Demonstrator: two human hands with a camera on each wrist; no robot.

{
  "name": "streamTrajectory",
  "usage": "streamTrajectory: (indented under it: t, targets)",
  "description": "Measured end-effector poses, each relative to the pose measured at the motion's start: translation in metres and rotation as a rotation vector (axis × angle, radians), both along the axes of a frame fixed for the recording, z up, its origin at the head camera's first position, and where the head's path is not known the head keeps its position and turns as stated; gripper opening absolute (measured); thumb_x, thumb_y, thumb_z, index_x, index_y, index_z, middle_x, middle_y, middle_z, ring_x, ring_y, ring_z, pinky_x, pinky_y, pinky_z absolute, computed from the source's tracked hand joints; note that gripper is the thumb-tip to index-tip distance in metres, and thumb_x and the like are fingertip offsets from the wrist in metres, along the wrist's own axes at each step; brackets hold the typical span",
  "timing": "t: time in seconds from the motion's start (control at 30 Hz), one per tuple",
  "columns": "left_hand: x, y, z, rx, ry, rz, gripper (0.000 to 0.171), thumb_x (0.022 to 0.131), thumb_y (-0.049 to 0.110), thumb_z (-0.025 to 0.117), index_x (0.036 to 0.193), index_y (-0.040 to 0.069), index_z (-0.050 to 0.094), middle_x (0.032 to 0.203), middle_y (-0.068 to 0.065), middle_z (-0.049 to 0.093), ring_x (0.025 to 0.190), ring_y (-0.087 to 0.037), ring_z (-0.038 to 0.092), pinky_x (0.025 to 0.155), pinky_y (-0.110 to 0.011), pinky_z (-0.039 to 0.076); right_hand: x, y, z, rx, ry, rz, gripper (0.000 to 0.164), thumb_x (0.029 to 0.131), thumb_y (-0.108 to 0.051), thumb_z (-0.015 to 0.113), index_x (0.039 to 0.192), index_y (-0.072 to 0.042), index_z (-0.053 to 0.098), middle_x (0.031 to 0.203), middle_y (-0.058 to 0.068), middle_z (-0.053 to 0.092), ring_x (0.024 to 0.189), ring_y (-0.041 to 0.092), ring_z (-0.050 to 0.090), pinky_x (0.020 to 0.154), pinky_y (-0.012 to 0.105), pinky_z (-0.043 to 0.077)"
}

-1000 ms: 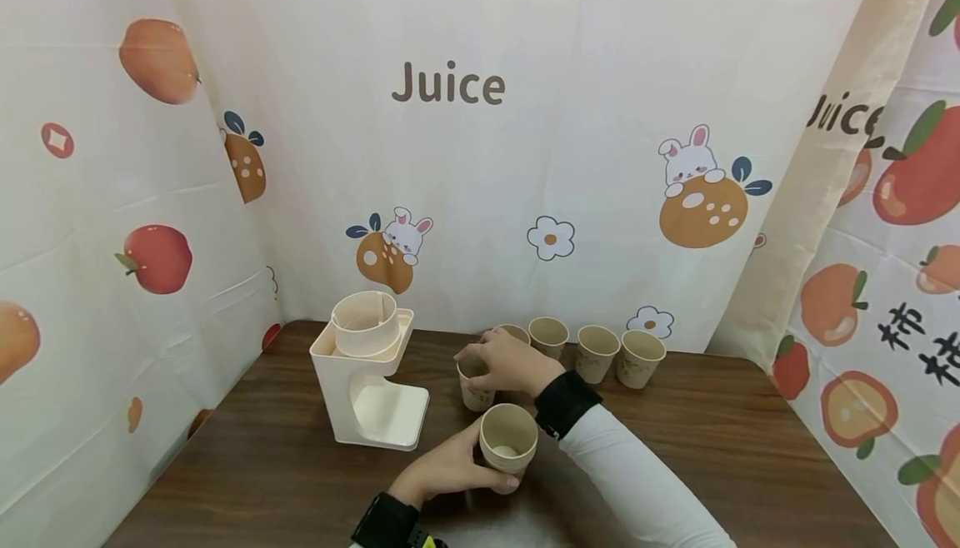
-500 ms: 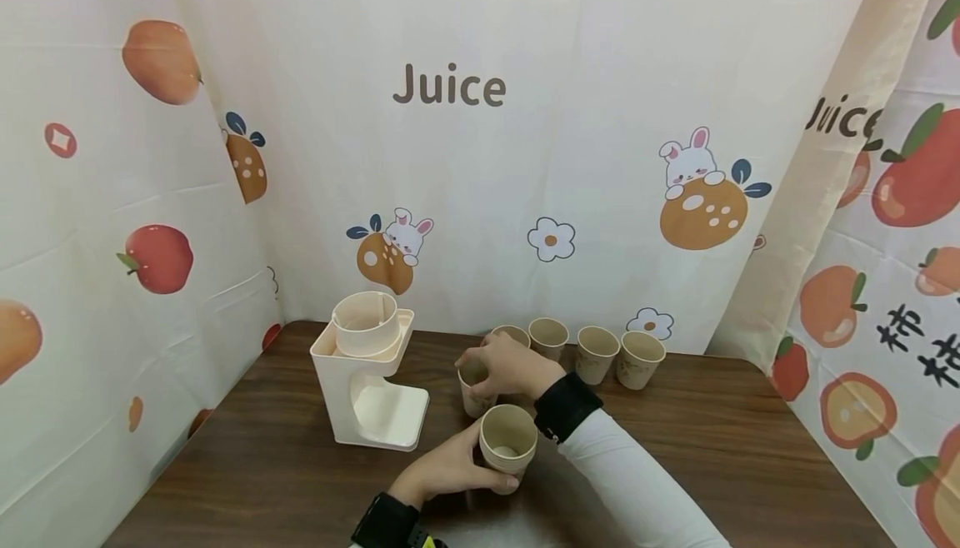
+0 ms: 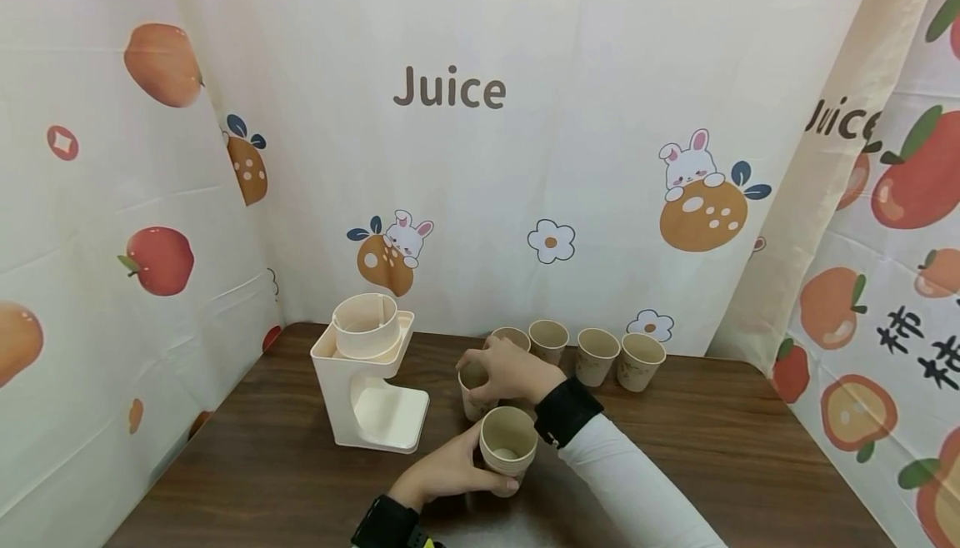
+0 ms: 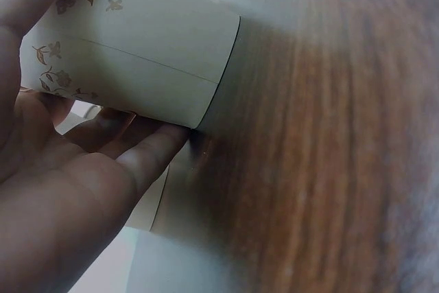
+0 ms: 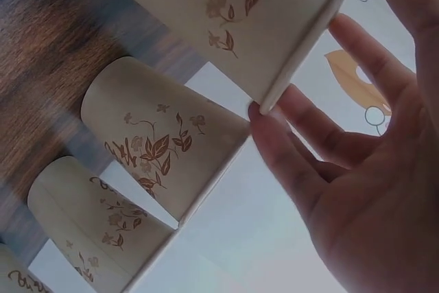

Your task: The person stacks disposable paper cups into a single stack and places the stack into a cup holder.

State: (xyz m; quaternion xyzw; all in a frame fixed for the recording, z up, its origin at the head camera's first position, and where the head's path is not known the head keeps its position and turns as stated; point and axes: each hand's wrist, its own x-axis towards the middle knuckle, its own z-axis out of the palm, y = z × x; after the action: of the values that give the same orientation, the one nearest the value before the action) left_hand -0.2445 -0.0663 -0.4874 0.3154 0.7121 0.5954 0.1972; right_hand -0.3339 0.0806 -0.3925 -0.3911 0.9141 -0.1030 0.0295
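Near the table's front, my left hand grips a beige paper cup low on its side. Bands below its rim look like nested cups. In the left wrist view, the flower-printed cup lies against the fingers, its base close to the tabletop. My right hand pinches the rim of another paper cup just behind. From the right wrist view, thumb and fingers meet at that cup's rim, and its mouth is partly hidden by the hand. Both cups stand upright.
Several more paper cups stand in a row at the table's back edge. At left is a cream stand with a round open holder on top and a flat base plate. Printed curtains surround the table.
The cup under my right hand has shifted slightly toward me and to the right. My left hand and its cup stay in nearly the same spot.
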Motion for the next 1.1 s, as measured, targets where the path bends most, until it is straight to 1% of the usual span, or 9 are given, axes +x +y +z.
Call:
streamTrajectory:
  t: [0.1, 0.17, 0.33, 0.53, 0.67, 0.83, 0.97, 1.1]
  targets:
    - [0.000, 0.001, 0.000, 0.005, -0.006, -0.004, 0.074, 0.081, 0.024, 0.072, 0.141, 0.037, 0.030, 0.136, 0.005, 0.046, 0.122, -0.018, 0.041, 0.101, -0.054, 0.029, 0.000, 0.001, -0.001, -0.013, -0.039, 0.000, 0.041, 0.078, -0.040, 0.071, 0.117, -0.031, 0.059, 0.110, 0.009, 0.052, 0.085, 0.015, 0.051, 0.068, 0.031, 0.048]
    - [0.000, 0.001, 0.000, 0.005, -0.008, -0.001, 0.075, 0.081, 0.025, 0.073, 0.141, 0.037, 0.030, 0.135, 0.004, 0.046, 0.122, -0.018, 0.042, 0.101, -0.054, 0.030, 0.000, 0.002, -0.002, -0.017, -0.048, 0.006, 0.041, 0.078, -0.040, 0.071, 0.117, -0.032, 0.059, 0.110, 0.008, 0.051, 0.083, 0.013, 0.051, 0.068, 0.030, 0.048]
    - [0.001, 0.001, 0.000, 0.001, -0.010, 0.008, 0.075, 0.081, 0.025, 0.073, 0.141, 0.037, 0.030, 0.135, 0.003, 0.047, 0.121, -0.018, 0.042, 0.101, -0.054, 0.029, 0.000, 0.003, -0.005, -0.031, -0.048, 0.036, 0.041, 0.080, -0.038, 0.069, 0.119, -0.032, 0.058, 0.110, 0.006, 0.055, 0.090, 0.014, 0.051, 0.070, 0.030, 0.048]
    - [0.001, 0.000, -0.001, -0.017, -0.020, 0.027, 0.074, 0.080, 0.026, 0.074, 0.140, 0.037, 0.031, 0.134, 0.000, 0.048, 0.122, -0.019, 0.041, 0.101, -0.054, 0.029, 0.005, 0.008, -0.004, -0.088, -0.043, 0.072, 0.041, 0.082, -0.036, 0.068, 0.121, -0.029, 0.059, 0.111, 0.004, 0.057, 0.099, 0.015, 0.050, 0.077, 0.033, 0.049]
    - [0.002, 0.001, -0.001, -0.039, -0.023, 0.049, 0.074, 0.079, 0.028, 0.074, 0.139, 0.038, 0.032, 0.133, 0.004, 0.048, 0.121, -0.017, 0.042, 0.101, -0.054, 0.029, 0.010, 0.013, -0.003, -0.151, 0.008, 0.087, 0.041, 0.083, -0.034, 0.068, 0.122, -0.026, 0.059, 0.112, 0.002, 0.057, 0.097, 0.013, 0.048, 0.079, 0.033, 0.048]
    - [0.002, 0.001, -0.002, -0.067, -0.034, 0.083, 0.079, 0.077, 0.030, 0.076, 0.140, 0.040, 0.028, 0.130, 0.009, 0.049, 0.119, -0.013, 0.042, 0.100, -0.055, 0.029, 0.015, 0.020, 0.001, -0.228, 0.114, 0.117, 0.042, 0.082, -0.032, 0.069, 0.122, -0.025, 0.060, 0.112, -0.002, 0.058, 0.099, 0.012, 0.047, 0.083, 0.034, 0.048]
    - [0.002, 0.001, -0.002, -0.067, -0.021, 0.094, 0.079, 0.077, 0.031, 0.076, 0.139, 0.039, 0.029, 0.127, 0.007, 0.051, 0.117, -0.015, 0.045, 0.099, -0.053, 0.031, 0.018, 0.025, 0.006, -0.259, 0.175, 0.129, 0.042, 0.082, -0.031, 0.068, 0.122, -0.025, 0.060, 0.111, 0.000, 0.057, 0.103, 0.015, 0.047, 0.086, 0.037, 0.046]
    - [0.001, 0.002, -0.001, -0.061, -0.013, 0.091, 0.075, 0.077, 0.030, 0.076, 0.137, 0.037, 0.032, 0.125, 0.005, 0.053, 0.115, -0.015, 0.047, 0.098, -0.051, 0.033, 0.025, 0.031, 0.015, -0.273, 0.202, 0.109, 0.040, 0.083, -0.032, 0.065, 0.123, -0.025, 0.059, 0.114, 0.003, 0.056, 0.105, 0.017, 0.047, 0.086, 0.039, 0.046]
